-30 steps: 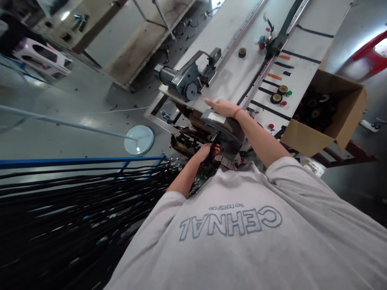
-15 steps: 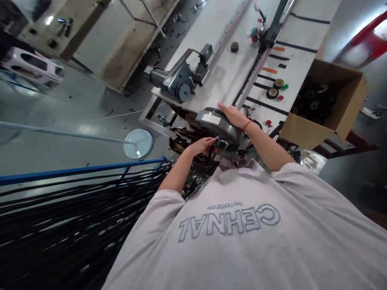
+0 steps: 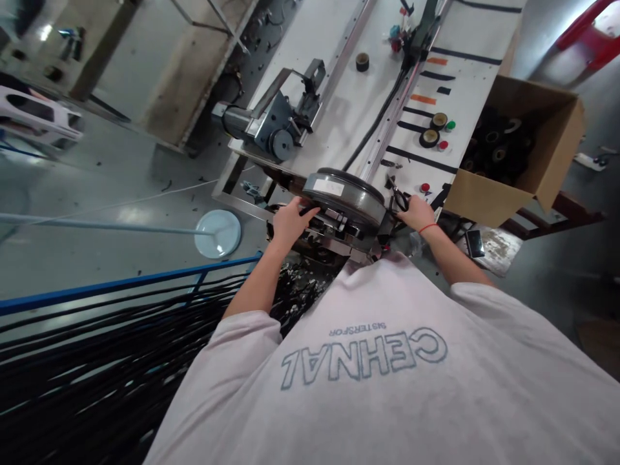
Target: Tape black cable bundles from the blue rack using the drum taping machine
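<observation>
A white table [image 3: 334,142] runs away from the person, with a metal rail along its length. At its near end sits a grey drum [image 3: 365,203] with a white label. The left hand [image 3: 291,221] is beside the drum, a bit of black strip [image 3: 307,208] between thumb and fingers; I cannot tell whether they are pressed together on it. The right hand [image 3: 417,214] is on the other side of the drum, its fingers at the handles of the scissors [image 3: 398,196], which are at the table's near end; whether the fingers are closed on them I cannot tell.

Left of the rail stands a motor [image 3: 237,121] with a small wheel [image 3: 281,143]. One tape roll [image 3: 362,62] sits farther back. Right of the rail are black and orange strips [image 3: 423,99], two more rolls [image 3: 433,131], and green and red buttons [image 3: 446,134]. A cardboard box [image 3: 489,200] full of dark rolls stands against the right edge, a phone [image 3: 475,243] below it.

Around the grey floor [image 3: 130,168] are a round pale-blue base [image 3: 217,234], a blue rack [image 3: 121,283] with many black cords [image 3: 121,361], a pale stool [image 3: 36,110] and something red [image 3: 588,29].
</observation>
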